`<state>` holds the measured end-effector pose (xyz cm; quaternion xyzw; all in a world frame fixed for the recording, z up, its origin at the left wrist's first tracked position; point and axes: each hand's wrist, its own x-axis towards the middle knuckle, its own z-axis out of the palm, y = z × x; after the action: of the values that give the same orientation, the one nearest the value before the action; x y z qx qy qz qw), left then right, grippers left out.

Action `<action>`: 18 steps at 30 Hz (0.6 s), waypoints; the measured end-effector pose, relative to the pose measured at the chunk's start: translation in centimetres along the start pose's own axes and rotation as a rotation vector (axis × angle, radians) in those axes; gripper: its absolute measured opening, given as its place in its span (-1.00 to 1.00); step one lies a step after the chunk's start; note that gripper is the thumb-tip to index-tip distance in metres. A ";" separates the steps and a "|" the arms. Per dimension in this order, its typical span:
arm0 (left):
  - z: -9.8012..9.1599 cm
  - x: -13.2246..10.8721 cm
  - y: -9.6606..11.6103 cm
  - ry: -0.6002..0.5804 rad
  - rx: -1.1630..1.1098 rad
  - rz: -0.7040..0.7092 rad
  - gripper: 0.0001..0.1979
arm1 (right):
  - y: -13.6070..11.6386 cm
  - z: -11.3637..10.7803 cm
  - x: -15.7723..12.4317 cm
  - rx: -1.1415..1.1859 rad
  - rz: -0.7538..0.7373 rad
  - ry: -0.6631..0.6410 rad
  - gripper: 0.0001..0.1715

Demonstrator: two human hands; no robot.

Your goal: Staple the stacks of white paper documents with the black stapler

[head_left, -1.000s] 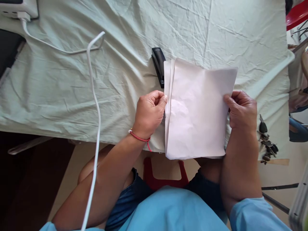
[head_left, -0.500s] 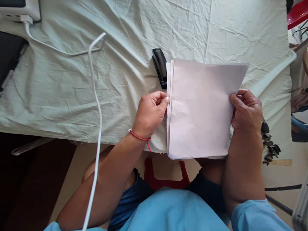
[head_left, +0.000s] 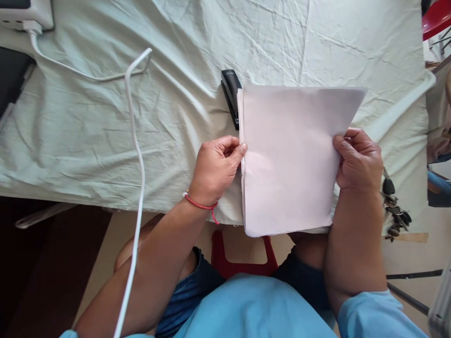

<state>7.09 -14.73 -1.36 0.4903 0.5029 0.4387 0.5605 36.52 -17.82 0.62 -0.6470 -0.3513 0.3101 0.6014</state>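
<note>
Between my hands is a stack of white paper sheets (head_left: 289, 164), held tilted over the table's front edge. My left hand (head_left: 220, 162) pinches the left edge of the sheets between thumb and fingers. On the opposite side, my right hand (head_left: 359, 157) grips the right edge, thumb on top and fingers behind. A black stapler (head_left: 231, 96) lies on the cloth just beyond my left hand, its right side partly covered by the paper. A small bit of something red shows beside my left fingertips, mostly hidden.
A pale green cloth (head_left: 183, 108) covers the table. The white cable (head_left: 139, 164) runs from a white device (head_left: 30, 14) toward me on the left. A dark flat object (head_left: 12, 80) lies at far left. Keys (head_left: 394, 211) are beyond my right forearm. Under the table edge stands a red stool (head_left: 241, 267).
The sheets' left edge and my left hand have shifted slightly left. The left edges, fanned apart before, now lie closer together. My right hand keeps its grip.
</note>
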 end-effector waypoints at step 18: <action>0.0 -0.1 0.1 -0.012 0.093 0.005 -0.67 | 0.6 -0.9 0.8 -0.119 -0.052 0.101 -0.77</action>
<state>7.08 -14.83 -1.27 0.5196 0.5181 0.4136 0.5390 37.77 -17.65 0.12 -0.6872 -0.3553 0.2400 0.5865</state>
